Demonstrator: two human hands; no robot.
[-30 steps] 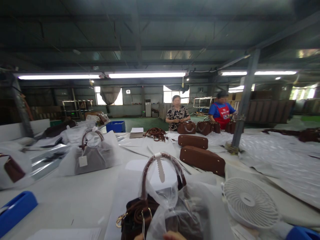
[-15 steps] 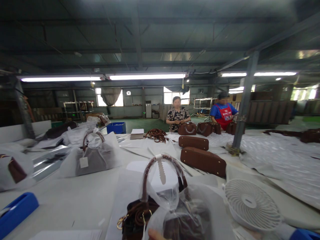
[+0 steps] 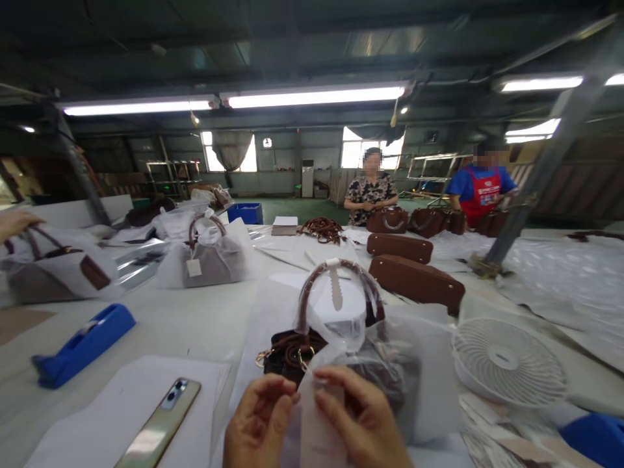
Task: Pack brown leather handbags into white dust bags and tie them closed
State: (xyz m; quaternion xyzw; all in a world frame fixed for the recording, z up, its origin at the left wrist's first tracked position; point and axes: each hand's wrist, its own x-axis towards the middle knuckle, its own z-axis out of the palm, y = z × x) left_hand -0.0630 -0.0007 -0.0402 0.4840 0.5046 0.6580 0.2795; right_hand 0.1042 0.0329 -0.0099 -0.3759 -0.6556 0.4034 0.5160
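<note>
In front of me stands a brown handbag (image 3: 312, 305) with upright handles, partly covered by clear plastic and white tissue. A coiled brown strap (image 3: 297, 351) with gold clips lies at its left. My right hand (image 3: 363, 416) pinches a pale, flat tag-like piece (image 3: 319, 426) in front of the bag. Close to that piece's left edge, my left hand (image 3: 263, 419) has its thumb and fingertips drawn together; whatever they hold is too small to make out. The bag's lower front is hidden behind my hands.
A phone (image 3: 160, 422) lies on white sheets at left, near a blue tape dispenser (image 3: 85, 344). At right is a white fan (image 3: 509, 361). Another person's hand (image 3: 19, 224) grips a wrapped bag (image 3: 53, 276). Two co-workers stand beyond brown bags (image 3: 416, 283).
Both my hands have come into view before the bag; only fingertips showed earlier. My view has tilted down and left, showing the phone and another person's hand on the left bag.
</note>
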